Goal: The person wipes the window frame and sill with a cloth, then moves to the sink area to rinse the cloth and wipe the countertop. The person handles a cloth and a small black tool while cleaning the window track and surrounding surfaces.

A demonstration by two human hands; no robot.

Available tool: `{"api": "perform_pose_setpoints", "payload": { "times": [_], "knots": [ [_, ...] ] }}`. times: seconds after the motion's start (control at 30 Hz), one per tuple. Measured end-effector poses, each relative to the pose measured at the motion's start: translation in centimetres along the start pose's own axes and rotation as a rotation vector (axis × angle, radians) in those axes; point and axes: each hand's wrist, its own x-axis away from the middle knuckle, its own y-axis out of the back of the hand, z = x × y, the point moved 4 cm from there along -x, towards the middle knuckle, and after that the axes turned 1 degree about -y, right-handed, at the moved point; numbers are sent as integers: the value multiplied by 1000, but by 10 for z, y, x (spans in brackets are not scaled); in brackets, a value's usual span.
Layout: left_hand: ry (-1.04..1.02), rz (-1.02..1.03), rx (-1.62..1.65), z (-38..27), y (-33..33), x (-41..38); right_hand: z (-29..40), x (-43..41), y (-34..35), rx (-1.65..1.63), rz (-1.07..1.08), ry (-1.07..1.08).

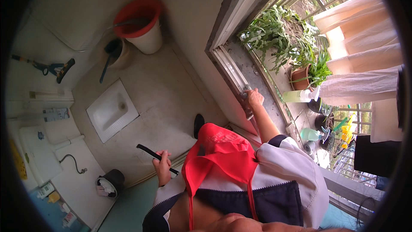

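Note:
My left hand (162, 166) grips a long, narrow black strip (149, 151) with a pale edge near its lower end; what kind of tool it is I cannot tell. My right hand (255, 98) reaches to the window sill and presses a small grey wad (245, 89), perhaps steel wool or a cloth, into the lower end of the white window track (231, 66). A brownish, wet-looking smear lies on the sill's edge just below that hand. I wear a red apron (222, 154) over a light jacket.
A squat toilet (112, 111) is set in the floor. Near it stand a red-rimmed bucket (151, 40), a brush (105, 67) in a container and a black bin (117, 178). Beyond the sill are potted plants (301, 79), a pump bottle (296, 96), a spray bottle (310, 134) and hanging curtains (360, 87).

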Motion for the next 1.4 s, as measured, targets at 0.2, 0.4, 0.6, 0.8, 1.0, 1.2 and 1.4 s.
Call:
{"api": "perform_pose_setpoints", "payload": {
  "times": [0.2, 0.4, 0.6, 0.8, 1.0, 1.2, 1.4],
  "knots": [
    [-186, 479, -140, -140, -123, -17, -10, 136, 120, 7, 301, -130],
    [-858, 1076, -240, -212, -255, -20, 96, 151, 207, -1140, 168, 575],
    [-577, 1399, 145, -361, -292, 72, 113, 253, 329, -1340, -447, 734],
    [-1243, 1447, -58, -457, -309, 167, 95, 272, 399, -1860, -872, 657],
    [-2016, 835, -181, -548, -300, 154, 51, 419, 639, -1037, -1776, 700],
    [-2192, 657, -264, -541, -373, 159, -28, 608, 855, 365, -2430, 39],
    [-2120, 440, -369, -544, -392, 110, -88, 610, 956, 330, -2262, -789]
  ]
}}
